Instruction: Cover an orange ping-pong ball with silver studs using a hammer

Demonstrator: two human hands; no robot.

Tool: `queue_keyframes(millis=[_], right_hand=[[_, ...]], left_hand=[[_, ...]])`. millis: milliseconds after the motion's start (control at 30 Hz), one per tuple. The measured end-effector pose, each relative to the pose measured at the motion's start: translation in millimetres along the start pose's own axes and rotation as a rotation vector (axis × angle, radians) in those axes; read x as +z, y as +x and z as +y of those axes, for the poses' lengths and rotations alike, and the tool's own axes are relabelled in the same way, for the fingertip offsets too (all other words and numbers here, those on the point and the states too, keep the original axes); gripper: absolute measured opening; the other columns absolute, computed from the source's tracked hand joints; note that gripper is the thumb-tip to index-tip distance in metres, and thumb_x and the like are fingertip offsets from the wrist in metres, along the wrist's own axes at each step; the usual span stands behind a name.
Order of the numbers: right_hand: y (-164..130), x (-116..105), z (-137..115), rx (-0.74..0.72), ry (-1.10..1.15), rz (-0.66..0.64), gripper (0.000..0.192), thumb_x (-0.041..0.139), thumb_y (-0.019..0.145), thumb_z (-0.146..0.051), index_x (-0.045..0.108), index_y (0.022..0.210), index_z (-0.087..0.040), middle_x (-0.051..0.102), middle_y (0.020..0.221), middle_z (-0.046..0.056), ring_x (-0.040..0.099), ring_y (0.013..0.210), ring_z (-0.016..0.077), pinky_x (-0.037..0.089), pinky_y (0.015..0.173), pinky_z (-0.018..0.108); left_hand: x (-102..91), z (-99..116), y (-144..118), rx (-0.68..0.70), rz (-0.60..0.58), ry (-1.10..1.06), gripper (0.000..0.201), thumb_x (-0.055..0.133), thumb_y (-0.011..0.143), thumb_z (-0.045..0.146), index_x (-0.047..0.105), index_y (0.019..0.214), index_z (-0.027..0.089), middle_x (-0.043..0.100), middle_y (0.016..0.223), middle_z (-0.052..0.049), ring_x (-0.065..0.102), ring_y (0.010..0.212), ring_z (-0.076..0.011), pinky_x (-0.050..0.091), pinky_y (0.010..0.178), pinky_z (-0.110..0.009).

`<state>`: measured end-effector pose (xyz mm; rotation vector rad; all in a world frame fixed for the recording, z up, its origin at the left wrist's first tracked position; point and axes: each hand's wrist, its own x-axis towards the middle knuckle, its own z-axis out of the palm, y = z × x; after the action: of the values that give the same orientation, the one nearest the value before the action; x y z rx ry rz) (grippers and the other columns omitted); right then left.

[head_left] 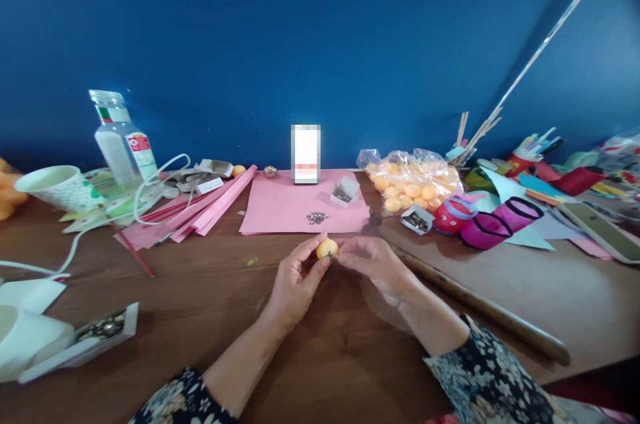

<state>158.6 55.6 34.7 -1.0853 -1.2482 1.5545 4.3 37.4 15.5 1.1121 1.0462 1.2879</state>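
Observation:
My left hand [296, 281] is closed around a pale orange ping-pong ball [327, 247], thumb in front and fingers behind it. A few small dark metal pieces show on the ball's lower front. My right hand [373, 265] is closed in a pinch at the ball's right side, its fingertips by those metal pieces; whatever is between them is too small to make out. Just beyond my hands, a small pile of shiny metal pieces, which look like thumbtacks [317, 218], lies on pink paper [273, 204]. A small open white box [344, 192] with more of them sits behind.
A bag of orange balls [413, 181], another box of metal pieces [417, 219] and purple cups [486, 231] stand right. A wooden stick [485, 304] lies by my right forearm. Left are a glass bottle [120, 144], a paper cup [60, 187] and a white cable [75, 247]. A phone [305, 154] stands at the wall.

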Motion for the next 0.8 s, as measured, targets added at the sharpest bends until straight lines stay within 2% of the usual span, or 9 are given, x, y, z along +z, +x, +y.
queue_keyframes(millis=[167, 533, 633, 800], right_hand=[[-1.1, 0.4, -0.7, 0.002, 0.017, 0.007, 0.019, 0.072, 0.061, -0.029, 0.062, 0.068, -0.014, 0.066, 0.093, 0.006, 0.057, 0.093, 0.019, 0.041, 0.085, 0.033], [0.1, 2.0, 4.7, -0.034, -0.036, 0.074, 0.021, 0.071, 0.06, -0.031, 0.061, 0.067, -0.015, 0.067, 0.09, 0.005, 0.059, 0.084, 0.0181, 0.044, 0.079, 0.032], [-0.2, 3.8, 4.6, -0.057, -0.054, 0.073, 0.02, 0.07, 0.062, -0.031, 0.06, 0.067, -0.015, 0.066, 0.085, 0.003, 0.058, 0.079, 0.0162, 0.044, 0.077, 0.03], [-0.5, 7.4, 5.0, -0.068, -0.06, 0.09, 0.019, 0.064, 0.07, -0.031, 0.06, 0.077, -0.014, 0.065, 0.082, 0.004, 0.058, 0.078, 0.0153, 0.044, 0.077, 0.03]], left_hand=[[0.0, -0.3, -0.5, 0.039, 0.013, 0.083, 0.038, 0.063, 0.069, 0.023, 0.061, 0.107, 0.02, 0.059, 0.117, -0.006, 0.048, 0.113, -0.0217, 0.032, 0.099, -0.034], [1.3, 0.0, -2.8, 0.05, 0.011, 0.078, 0.037, 0.065, 0.066, 0.023, 0.063, 0.103, 0.021, 0.06, 0.114, -0.006, 0.05, 0.11, -0.0229, 0.034, 0.098, -0.034], [1.6, -3.0, -2.6, -0.035, -0.005, -0.033, 0.04, 0.065, 0.067, 0.024, 0.061, 0.106, 0.021, 0.06, 0.115, -0.006, 0.05, 0.11, -0.0227, 0.034, 0.098, -0.034], [4.3, -6.6, -2.0, -0.204, -0.038, -0.403, 0.043, 0.063, 0.07, 0.024, 0.056, 0.113, 0.02, 0.065, 0.107, -0.005, 0.056, 0.102, -0.0182, 0.036, 0.097, -0.035]])
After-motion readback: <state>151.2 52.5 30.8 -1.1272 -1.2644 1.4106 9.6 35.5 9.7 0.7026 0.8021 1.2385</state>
